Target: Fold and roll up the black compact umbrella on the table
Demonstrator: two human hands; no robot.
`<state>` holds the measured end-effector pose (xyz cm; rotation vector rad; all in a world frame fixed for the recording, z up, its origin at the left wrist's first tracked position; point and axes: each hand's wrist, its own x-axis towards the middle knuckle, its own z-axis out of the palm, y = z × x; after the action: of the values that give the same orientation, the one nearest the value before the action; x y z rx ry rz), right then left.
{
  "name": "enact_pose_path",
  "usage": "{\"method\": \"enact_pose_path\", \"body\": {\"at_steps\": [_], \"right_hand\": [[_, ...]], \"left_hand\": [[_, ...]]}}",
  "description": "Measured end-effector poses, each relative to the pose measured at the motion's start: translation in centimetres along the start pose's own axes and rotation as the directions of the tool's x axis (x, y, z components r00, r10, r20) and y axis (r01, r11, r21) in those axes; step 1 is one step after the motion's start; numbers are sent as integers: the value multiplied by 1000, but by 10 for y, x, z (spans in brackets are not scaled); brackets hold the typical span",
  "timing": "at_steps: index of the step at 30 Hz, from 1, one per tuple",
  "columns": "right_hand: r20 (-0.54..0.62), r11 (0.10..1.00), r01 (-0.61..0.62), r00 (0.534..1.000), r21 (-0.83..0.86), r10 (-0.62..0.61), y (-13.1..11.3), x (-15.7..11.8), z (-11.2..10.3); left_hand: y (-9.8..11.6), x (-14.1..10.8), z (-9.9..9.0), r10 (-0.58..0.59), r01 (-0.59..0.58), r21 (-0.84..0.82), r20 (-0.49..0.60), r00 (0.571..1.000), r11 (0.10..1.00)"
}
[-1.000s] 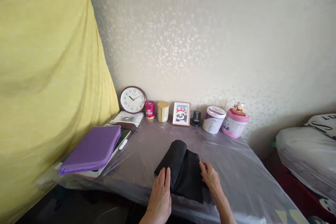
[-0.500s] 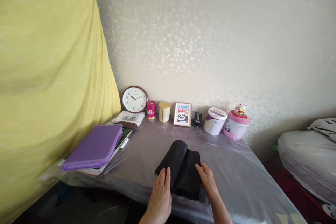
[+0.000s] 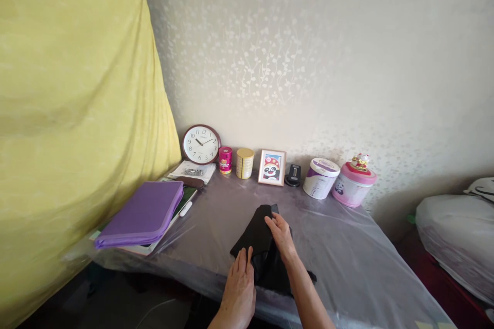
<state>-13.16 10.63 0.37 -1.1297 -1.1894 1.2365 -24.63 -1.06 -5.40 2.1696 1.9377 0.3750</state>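
A folded black cloth (image 3: 252, 234) lies at the near edge of the table; its exact kind I cannot make out. My left hand (image 3: 239, 282) rests on its near left part, palm down with the fingers stretched out. Farther up, my right hand (image 3: 281, 236) has its thumb and fingers closed on the cloth's upper fold. Beneath the right wrist the cloth's lower right part is partly hidden, and a loose end shows to the right of the forearm.
Plastic sheeting covers the table (image 3: 339, 262). At left lies a purple zip folder (image 3: 139, 213) on a board. Along the wall stand a clock (image 3: 201, 144), a pink tin (image 3: 225, 160), a yellow-lidded can (image 3: 245, 163), a panda picture frame (image 3: 272, 167) and two tubs (image 3: 321, 179).
My right hand has moved up and left from the cloth's right edge to its upper fold, bringing fabric over leftward. The left hand stays nearly where it was.
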Motion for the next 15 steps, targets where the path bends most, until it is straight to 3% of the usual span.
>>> {"method": "enact_pose_path", "body": {"at_steps": [8,15], "right_hand": [[-11,966,-96,995,-240,96,19,17,15],[105,889,-5,993,-458,60,22,19,13]], "left_hand": [[-6,0,13,14,-17,-27,-120,993,999],[-16,-7,7,49,-54,-37,-115,992,998]]}}
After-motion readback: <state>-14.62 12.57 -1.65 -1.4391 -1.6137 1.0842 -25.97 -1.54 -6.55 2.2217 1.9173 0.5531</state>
